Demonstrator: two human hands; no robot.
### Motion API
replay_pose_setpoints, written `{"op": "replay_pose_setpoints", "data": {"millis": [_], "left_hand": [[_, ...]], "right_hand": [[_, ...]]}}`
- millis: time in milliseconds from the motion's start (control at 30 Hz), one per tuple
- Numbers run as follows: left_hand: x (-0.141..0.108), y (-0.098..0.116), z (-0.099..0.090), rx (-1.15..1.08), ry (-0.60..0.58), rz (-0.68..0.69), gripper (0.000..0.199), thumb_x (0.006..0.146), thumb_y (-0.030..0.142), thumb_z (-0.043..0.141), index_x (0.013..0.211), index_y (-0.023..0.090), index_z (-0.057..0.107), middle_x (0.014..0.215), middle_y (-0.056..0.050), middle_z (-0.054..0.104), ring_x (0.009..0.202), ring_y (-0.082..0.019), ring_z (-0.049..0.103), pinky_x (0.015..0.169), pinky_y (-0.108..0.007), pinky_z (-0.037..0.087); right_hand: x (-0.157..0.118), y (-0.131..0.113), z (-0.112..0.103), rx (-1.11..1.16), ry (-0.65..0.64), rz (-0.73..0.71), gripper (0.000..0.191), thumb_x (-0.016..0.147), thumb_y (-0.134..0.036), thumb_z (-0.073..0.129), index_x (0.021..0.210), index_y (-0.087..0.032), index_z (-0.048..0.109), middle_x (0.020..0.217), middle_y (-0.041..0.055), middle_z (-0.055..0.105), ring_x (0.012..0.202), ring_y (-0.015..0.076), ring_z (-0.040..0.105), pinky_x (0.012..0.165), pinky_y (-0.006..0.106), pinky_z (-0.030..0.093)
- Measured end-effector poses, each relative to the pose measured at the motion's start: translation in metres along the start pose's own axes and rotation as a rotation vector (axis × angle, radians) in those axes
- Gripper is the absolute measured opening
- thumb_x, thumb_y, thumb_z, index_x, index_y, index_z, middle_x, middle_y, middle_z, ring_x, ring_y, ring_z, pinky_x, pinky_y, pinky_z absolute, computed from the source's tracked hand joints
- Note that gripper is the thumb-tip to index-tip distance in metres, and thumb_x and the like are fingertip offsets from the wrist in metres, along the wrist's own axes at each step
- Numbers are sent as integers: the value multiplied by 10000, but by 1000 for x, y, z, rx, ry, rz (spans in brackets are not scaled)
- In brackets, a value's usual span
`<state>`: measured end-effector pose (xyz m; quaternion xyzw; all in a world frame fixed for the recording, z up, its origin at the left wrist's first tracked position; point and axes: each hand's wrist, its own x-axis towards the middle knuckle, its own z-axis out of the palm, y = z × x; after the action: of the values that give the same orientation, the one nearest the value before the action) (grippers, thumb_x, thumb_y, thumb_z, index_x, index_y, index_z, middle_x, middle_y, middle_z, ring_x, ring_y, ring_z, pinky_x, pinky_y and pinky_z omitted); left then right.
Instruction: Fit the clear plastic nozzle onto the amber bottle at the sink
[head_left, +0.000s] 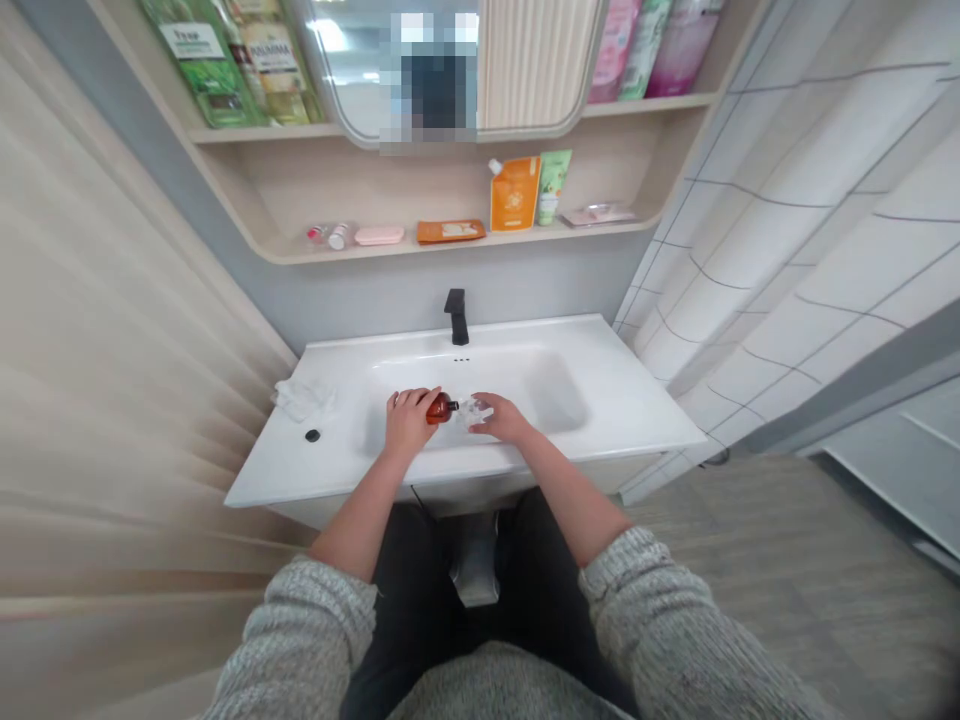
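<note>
**Fingers closed on amber bottle, right fingertips (484, 402) at clear piece**

Fingers (405, 398) on both hands are bent inward, none spread wide. Working left to right across my feed: a crumpled white cloth (301, 398) sits on the left of the white vanity sink (622, 400), with a round black plug (313, 435) just nearer. Next, the left hand (409, 425) is wrapped around the amber bottle (442, 408), which lies on its side over the near part of the basin. Its dark end almost meets the clear piece (474, 412), a transparent object I can't identify from here. The right hand (504, 420) is just beside that piece with its fingertips against it, though I can't tell how firmly it's held. A black faucet (455, 316) stands on the far edge, beyond both hands. Farther still, the wooden shelf (390, 252) carries a pink soap box (379, 235), an orange pouch (515, 194) and a green tube (553, 187), running left to right.
</note>
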<state>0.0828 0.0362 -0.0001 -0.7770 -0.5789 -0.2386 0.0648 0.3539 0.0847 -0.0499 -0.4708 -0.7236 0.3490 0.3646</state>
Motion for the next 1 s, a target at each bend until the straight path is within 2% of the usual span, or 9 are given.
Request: {"op": "replay_pose_setpoints", "data": {"millis": [367, 700, 1000], "left_hand": [[0, 1, -2, -4, -18, -1, 676, 889, 246, 788, 1549, 328, 665, 1429, -117, 731, 1333, -361, 617, 1260, -551, 362], [2, 2, -4, -23, -51, -11, 748, 842, 204, 800, 1564, 331, 651, 1431, -118, 719, 1344, -364, 632, 1200, -519, 432], [1, 1, -3, -13, -38, -7, 692, 875, 225, 780, 1551, 316, 659, 1437, -121, 721, 1339, -358, 629, 1190, -512, 424]], "right_hand": [[-2, -6, -2, -18, -4, -2, 871, 632, -309, 1068, 1435, -241, 740, 1326, 117, 798, 1139, 312, 786, 1098, 484, 619], [0, -4, -2, -30, -3, -15, 855, 631, -305, 1066, 1423, -257, 748, 1343, 107, 794, 1130, 302, 788, 1101, 479, 619], [0, -6, -2, -34, -8, -5, 867, 627, -303, 1071, 1428, -239, 746, 1303, 114, 802, 1133, 307, 787, 1094, 475, 616]]}}
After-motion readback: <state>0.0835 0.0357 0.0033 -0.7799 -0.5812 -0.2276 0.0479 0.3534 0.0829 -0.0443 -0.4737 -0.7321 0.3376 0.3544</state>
